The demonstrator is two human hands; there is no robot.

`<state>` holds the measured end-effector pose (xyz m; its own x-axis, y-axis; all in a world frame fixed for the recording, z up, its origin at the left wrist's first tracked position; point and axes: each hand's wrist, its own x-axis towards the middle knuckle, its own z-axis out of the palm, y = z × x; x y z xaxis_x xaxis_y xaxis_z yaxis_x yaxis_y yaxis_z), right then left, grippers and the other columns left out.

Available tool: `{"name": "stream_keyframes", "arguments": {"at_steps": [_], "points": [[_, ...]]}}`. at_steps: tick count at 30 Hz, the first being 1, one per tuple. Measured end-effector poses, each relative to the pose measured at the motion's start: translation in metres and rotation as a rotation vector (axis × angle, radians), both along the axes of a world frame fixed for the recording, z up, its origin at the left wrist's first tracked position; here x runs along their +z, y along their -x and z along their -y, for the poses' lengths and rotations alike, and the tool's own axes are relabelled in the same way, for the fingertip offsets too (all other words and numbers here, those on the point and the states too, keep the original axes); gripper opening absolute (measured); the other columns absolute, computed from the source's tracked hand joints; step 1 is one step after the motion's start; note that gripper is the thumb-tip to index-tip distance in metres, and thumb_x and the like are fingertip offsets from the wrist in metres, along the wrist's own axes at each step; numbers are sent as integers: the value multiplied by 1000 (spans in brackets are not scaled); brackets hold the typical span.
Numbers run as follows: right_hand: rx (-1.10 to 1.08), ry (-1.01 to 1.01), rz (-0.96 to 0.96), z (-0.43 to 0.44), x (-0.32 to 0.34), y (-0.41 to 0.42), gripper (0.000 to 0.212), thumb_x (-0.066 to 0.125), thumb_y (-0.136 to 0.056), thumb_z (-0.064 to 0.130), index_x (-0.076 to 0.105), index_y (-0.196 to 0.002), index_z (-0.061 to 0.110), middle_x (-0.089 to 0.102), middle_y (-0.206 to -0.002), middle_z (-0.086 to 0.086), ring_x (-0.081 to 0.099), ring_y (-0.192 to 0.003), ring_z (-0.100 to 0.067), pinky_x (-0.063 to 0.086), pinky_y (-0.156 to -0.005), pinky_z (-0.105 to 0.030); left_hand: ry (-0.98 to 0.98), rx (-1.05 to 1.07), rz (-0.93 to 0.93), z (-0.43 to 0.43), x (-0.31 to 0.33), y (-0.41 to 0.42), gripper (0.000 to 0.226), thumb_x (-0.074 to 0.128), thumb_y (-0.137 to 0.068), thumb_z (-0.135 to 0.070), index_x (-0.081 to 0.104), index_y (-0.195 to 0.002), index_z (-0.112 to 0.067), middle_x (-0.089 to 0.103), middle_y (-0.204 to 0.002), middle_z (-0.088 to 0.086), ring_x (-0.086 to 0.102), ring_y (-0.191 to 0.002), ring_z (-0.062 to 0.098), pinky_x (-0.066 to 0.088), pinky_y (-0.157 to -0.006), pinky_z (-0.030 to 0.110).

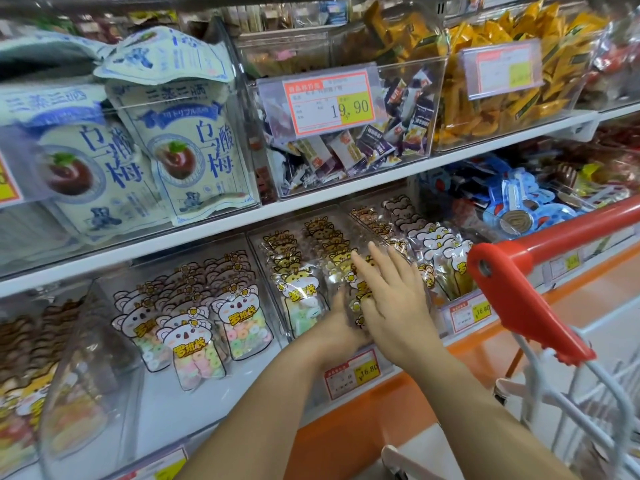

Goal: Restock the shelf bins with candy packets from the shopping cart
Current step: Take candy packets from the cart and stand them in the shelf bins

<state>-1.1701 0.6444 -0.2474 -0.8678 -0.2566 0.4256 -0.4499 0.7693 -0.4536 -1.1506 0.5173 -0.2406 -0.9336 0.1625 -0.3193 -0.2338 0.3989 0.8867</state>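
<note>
A clear shelf bin on the lower shelf holds rows of bear-shaped candy packets with yellow labels. My right hand lies flat on the packets at the right side of this bin, fingers straight and spread. My left hand reaches into the same bin just beneath and left of the right hand. Its fingers are hidden by the right hand and the packets. The shopping cart, with a red handle and white wire frame, stands close at my right; its contents are out of view.
A bin of koala-shaped ring-candy packets sits to the left, and another bin of similar packets to the right. Price tags hang on the shelf edge. Upper-shelf bins hold wrapped sweets and white plum bags.
</note>
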Motion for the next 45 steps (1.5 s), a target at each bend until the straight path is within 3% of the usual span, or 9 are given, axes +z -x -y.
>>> {"name": "stream_keyframes", "arguments": {"at_steps": [8, 11, 16, 22, 28, 32, 37, 41, 45], "points": [[-154, -212, 67, 4, 8, 1, 76, 3, -80, 45, 55, -133, 31, 51, -128, 3, 51, -122, -20, -3, -121, -52, 163, -99, 2, -4, 6, -4, 87, 66, -91, -36, 10, -156, -26, 57, -136, 2, 54, -125, 22, 45, -107, 46], [-190, -273, 106, 2, 8, 5, 77, -2, -80, 45, 62, -120, 32, 55, -121, 6, 52, -118, -19, -7, -118, -56, 180, -94, 13, -1, 5, -3, 35, 60, -98, -25, 42, -123, -41, 59, -92, -5, 56, -85, 8, 47, -78, 21], [-205, -340, 196, 3, 9, 11, 76, -2, -81, 42, 68, -103, 25, 58, -125, 5, 44, -124, -23, 2, -117, -62, 143, 17, 14, 0, 3, -6, 42, 48, -100, -11, 35, -135, -30, 50, -70, -3, 45, -53, 7, 34, -51, 23], [-210, 322, -1, -19, 0, -6, 50, 35, -88, 18, 62, -131, 17, 56, -135, 0, 43, -126, -13, 28, -113, -36, 196, 90, 25, 6, -5, -5, 60, 32, -98, 3, 28, -149, -27, 45, -147, 1, 46, -125, 18, 44, -98, 32], [-132, 111, 46, -21, -9, -16, 53, 53, -76, 30, 65, -127, 26, 54, -137, 5, 27, -130, -15, 31, -113, -41, 142, 99, -22, 2, -7, -3, 57, 35, -103, -2, 25, -153, -27, 51, -126, -2, 46, -109, 11, 40, -75, 23], [-29, -40, 137, -15, -9, -19, 78, 47, -70, 50, 40, -147, 35, 28, -155, 12, 4, -149, -14, 0, -122, -49, 152, 88, -17, 3, -4, -2, 57, 40, -103, -6, 23, -155, -23, 46, -135, -1, 47, -123, 16, 43, -97, 30], [-107, -101, 10, -14, -17, -15, 58, 49, -76, 58, 58, -126, 31, 49, -132, 8, 35, -136, -21, 8, -121, -50, 195, 63, 14, 0, 1, -5, 58, 45, -104, -18, 21, -156, -25, 45, -145, 7, 49, -127, 22, 45, -103, 35], [-143, -86, -12, -11, -25, -8, 54, 54, -79, 49, 58, -128, 27, 50, -136, 4, 29, -142, -25, 14, -121, -54, 338, 16, 19, -2, 4, -3, 8, 51, -102, -23, 49, -107, -29, 55, -102, -2, 51, -101, 20, 46, -98, 41], [-160, -112, -3, -5, -28, -4, 57, 59, -86, 37, 49, -141, 29, 43, -149, 2, 14, -150, -26, 0, -122, -54, 377, 30, 33, -3, 5, -3, 13, 52, -100, -14, 51, -107, -26, 54, -105, 3, 52, -100, 22, 47, -95, 39]]}}
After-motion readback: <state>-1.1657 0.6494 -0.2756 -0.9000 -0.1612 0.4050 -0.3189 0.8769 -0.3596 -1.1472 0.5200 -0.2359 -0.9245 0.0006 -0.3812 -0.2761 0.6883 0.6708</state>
